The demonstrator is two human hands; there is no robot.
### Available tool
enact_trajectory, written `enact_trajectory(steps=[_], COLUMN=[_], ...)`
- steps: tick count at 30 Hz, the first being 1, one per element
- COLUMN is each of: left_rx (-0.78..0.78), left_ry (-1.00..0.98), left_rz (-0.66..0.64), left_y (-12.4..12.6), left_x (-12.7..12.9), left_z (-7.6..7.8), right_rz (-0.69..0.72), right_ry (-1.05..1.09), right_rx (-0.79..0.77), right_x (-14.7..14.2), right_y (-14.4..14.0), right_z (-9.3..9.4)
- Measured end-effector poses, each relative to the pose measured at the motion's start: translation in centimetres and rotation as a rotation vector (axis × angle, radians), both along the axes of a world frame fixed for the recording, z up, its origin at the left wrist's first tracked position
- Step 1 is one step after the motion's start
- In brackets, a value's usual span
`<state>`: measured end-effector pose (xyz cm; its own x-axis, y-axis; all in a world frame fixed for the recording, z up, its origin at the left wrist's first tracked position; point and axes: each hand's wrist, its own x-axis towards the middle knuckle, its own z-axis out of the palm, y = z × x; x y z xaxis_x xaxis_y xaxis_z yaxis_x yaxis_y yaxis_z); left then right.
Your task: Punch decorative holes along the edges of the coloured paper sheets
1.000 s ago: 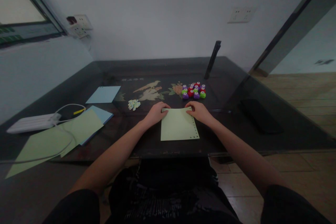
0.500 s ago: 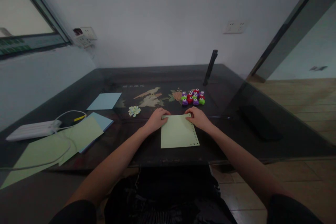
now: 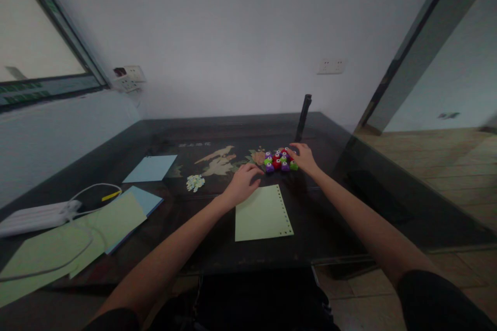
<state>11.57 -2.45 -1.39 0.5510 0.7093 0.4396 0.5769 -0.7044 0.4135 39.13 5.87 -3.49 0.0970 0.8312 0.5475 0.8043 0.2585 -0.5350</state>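
I am watching both hands reaching over a dark glass-topped table point(image 3: 349, 201). The right hand point(image 3: 305, 158) is lying on the cluster of small coloured punches point(image 3: 280, 161), its fingers spread and curved down over the right end of that cluster; whether they are actually pinching one punch I cannot tell, since the hand is covering the pieces under it. The left hand point(image 3: 244, 182) is resting loosely open, palm down, holding nothing, its heel touching the far left corner of the light green sheet point(image 3: 262, 213), which is lying flat just behind both hands, toward me. A row of small holes is running along the sheet's right edge.

The dim light is making small details hard to read. Beyond the left hand, a short line of pale characters under the glass point(image 3: 195, 144) is showing, too blurred to read, above an inlaid bird picture point(image 3: 218, 160). Left of that hand a little heap of pale paper bits point(image 3: 194, 182) is sitting. My lap is cut off at the bottom.
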Motion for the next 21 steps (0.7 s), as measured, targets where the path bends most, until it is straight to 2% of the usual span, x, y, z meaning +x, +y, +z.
enact_trajectory(steps=[4, 7, 10, 15, 21], left_rx=[0.077, 0.067, 0.084, 0.059, 0.048], left_ry=[0.065, 0.092, 0.128, 0.156, 0.153], left_rz=[0.063, 0.165, 0.164, 0.103, 0.077], left_y=[3.7, 6.6, 8.5, 9.7, 9.8], left_x=[4.3, 7.3, 8.8, 8.0, 4.2], left_z=[-0.2, -1.4, -3.0, -4.8, -4.5], right_rz=[0.005, 0.059, 0.115, 0.128, 0.177], right_ry=[-0.05, -0.085, -0.124, -0.151, -0.152], right_rx=[-0.095, -0.103, -0.116, -0.131, -0.156], right_x=[0.1, -0.6, -1.3, -2.5, -5.9], right_y=[3.5, 4.5, 4.7, 4.5, 4.3], right_z=[-1.8, -2.5, -2.9, -3.2, -2.9])
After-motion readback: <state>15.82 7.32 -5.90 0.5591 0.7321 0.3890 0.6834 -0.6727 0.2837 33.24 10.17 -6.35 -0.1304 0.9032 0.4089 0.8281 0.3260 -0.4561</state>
